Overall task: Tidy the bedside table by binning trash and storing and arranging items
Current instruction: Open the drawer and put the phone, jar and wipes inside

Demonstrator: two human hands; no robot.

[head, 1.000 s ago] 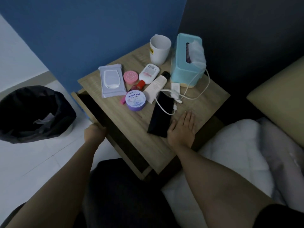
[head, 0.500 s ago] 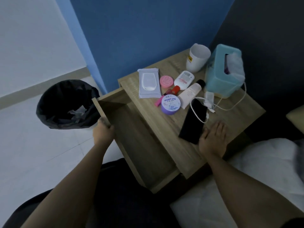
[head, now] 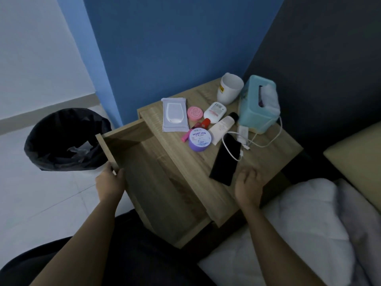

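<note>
Blue wall and dark headboard frame the wooden bedside table (head: pixel 266 162), its drawer (head: pixel 165 195) pulled wide open beside the bed. My left hand (head: pixel 110 182) grips the drawer's front panel at its left end, fingers curled over the top edge, thumb toward the inside, arm reaching straight forward from the lower left. My right hand (head: pixel 248 184) holds nothing: it hovers loosely open at the table's near edge, fingers slightly curled and pointing down, just beside the near end of the black phone (head: pixel 225 159); whether a fingertip touches the wood I cannot tell.

A white charging cable (head: pixel 266 141) loops across the phone's far end and runs toward the teal tissue box (head: pixel 254 112), which stands at the back right with a tissue poking out. A white mug (head: pixel 229 88) sits at the back, just left of the box. Toward the middle lie a white bottle with a red cap (head: pixel 214 112), a cream tube with a black cap (head: pixel 223 126), a small pink round tin (head: pixel 194 113), a pink lip balm (head: pixel 185 137) and a purple jar (head: pixel 200 139) labelled Moist Hya. A pack of wet wipes (head: pixel 174 114) lies flat at the table's left side.

On the floor left of the drawer stands a bin lined with a black bag (head: pixel 64 139), crumpled trash inside it. White bedding (head: pixel 299 223) fills the lower right.
</note>
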